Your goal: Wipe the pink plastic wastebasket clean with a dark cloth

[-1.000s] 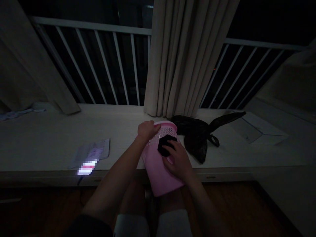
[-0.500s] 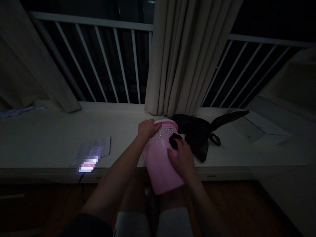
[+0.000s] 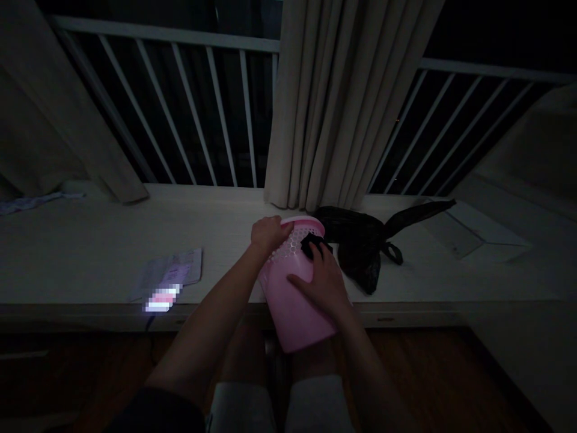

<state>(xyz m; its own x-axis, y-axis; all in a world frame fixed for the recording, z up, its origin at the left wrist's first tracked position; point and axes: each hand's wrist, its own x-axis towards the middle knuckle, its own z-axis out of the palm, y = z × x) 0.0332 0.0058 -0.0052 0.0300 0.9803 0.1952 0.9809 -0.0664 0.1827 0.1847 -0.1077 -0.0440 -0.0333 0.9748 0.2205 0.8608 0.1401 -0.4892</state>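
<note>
A pink plastic wastebasket (image 3: 291, 307), with a band of honeycomb holes below its rim, lies tilted over the ledge's front edge, its base toward me. My left hand (image 3: 270, 233) grips it by the rim, fingers curled over. My right hand (image 3: 322, 279) rests on its side, thumb spread, with the fingertips pressing a crumpled black cloth (image 3: 310, 245) against the wall near the holes. The cloth is dark and partly hidden by the fingers. A knotted black plastic bag (image 3: 360, 240) lies just right of the wastebasket.
The basket rests on a pale window ledge (image 3: 225, 210). Papers (image 3: 192, 261) and a bright blurred-out object (image 3: 162, 297) with a cord lie left. A white box (image 3: 469, 237) stands right. Curtains (image 3: 315, 108) and white railings (image 3: 180, 45) are behind. My legs are below.
My right hand has slid left and slightly up across the wastebasket's side, carrying the black cloth over the holes. My left hand has stayed on the rim.
</note>
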